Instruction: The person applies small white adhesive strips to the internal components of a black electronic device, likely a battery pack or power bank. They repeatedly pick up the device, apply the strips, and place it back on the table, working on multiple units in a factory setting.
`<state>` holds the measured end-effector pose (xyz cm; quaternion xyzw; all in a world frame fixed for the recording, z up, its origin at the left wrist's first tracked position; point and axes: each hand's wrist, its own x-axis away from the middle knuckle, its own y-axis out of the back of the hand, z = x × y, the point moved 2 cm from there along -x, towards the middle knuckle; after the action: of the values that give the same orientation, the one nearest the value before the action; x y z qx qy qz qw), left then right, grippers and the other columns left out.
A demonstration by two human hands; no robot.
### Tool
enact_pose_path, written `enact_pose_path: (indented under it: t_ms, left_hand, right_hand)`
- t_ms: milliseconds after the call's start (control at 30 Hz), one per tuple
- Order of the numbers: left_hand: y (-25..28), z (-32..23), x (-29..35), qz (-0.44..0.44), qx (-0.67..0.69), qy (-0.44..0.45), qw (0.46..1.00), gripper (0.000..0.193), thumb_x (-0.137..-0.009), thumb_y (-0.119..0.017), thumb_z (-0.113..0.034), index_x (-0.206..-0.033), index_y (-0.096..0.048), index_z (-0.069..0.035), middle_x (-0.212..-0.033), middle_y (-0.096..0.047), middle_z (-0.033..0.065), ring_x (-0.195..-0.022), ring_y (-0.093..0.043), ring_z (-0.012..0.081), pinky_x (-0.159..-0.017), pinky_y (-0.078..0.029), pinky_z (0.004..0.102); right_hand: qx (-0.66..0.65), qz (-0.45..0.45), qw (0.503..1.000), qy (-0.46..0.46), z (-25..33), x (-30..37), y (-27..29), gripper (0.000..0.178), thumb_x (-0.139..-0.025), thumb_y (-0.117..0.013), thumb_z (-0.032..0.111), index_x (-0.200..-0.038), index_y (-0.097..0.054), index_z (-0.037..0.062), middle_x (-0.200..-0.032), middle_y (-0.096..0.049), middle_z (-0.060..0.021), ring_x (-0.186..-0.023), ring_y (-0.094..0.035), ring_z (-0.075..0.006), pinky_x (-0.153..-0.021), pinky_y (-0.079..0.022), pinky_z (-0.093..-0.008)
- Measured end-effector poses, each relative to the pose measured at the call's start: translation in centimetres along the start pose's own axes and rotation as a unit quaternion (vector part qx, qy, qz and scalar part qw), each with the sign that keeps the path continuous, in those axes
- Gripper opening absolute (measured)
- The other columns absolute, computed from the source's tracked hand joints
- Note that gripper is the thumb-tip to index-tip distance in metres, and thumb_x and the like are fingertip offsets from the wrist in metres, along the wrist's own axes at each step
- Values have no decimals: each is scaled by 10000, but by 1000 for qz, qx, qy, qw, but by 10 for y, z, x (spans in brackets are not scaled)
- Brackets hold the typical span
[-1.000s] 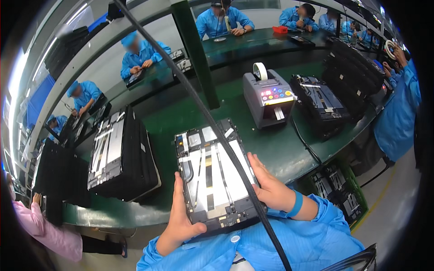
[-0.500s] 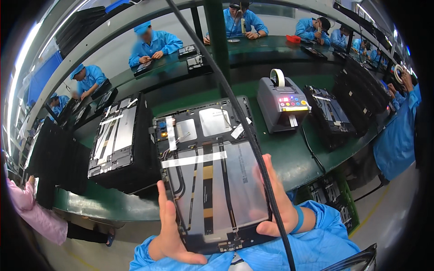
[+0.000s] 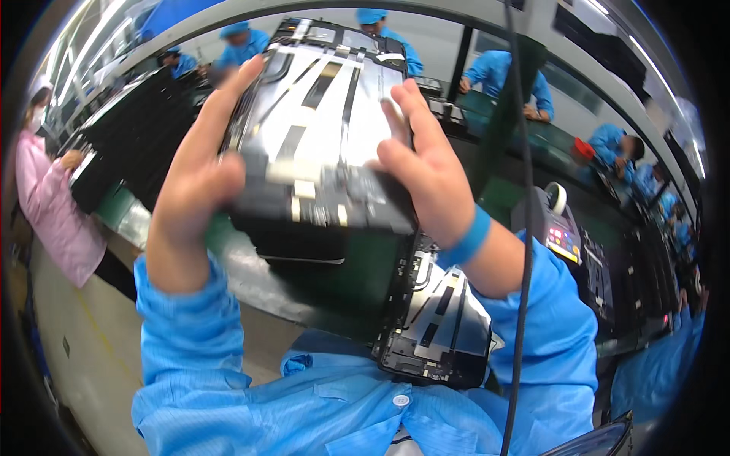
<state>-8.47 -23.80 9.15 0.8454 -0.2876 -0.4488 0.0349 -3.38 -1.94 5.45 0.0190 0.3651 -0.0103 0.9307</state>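
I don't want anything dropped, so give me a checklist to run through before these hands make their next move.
1. Left hand at the upper device's left side: ok.
2. Right hand at its right side: ok.
3. Upper device's near edge sharp enough to inspect: not ok, blurred.
4. Upper device clear of the black stack beneath: cannot tell, no gap shows.
5. Lower device by the person's front fully supported: cannot tell, underside hidden.
6. Tape dispenser apart from both hands: ok.

Downward fisheye view, head height
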Motion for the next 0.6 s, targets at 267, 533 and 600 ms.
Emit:
enact_pose_path:
  t_ms: [267,533,600]
  left_hand:
    - [45,106,10,-5,122,120,985,941,-776,-604,-614,-1418,-337,19,-1452,-349,179,-1347,-321,261,-1117,-186,352]
    - [38,113,17,-18,210,134,968,964,-811,-523,-663,-1419,-274,43,-1453,-311,233,-1336,-345,300,-1107,-257,386]
    - [53,124,23,-52,199,114,972,775,-899,-472,-542,-1386,-354,49,-1424,-383,195,-1300,-403,274,-1099,-270,368]
  right_hand:
    - [84,-20,991,-102,-81,-29,-18,735,-875,-595,313,-1390,-278,-105,-1500,-100,-319,-1429,-63,-375,-1139,-145,-393]
    - [217,62,969,-104,-61,-23,-12,785,-902,-531,480,-1393,-292,-85,-1482,-106,-349,-1422,-62,-398,-1139,-135,-405]
    - [216,105,966,-99,-47,-12,-5,800,-907,-509,508,-1394,-285,-86,-1477,-106,-358,-1418,-81,-405,-1139,-136,-407]
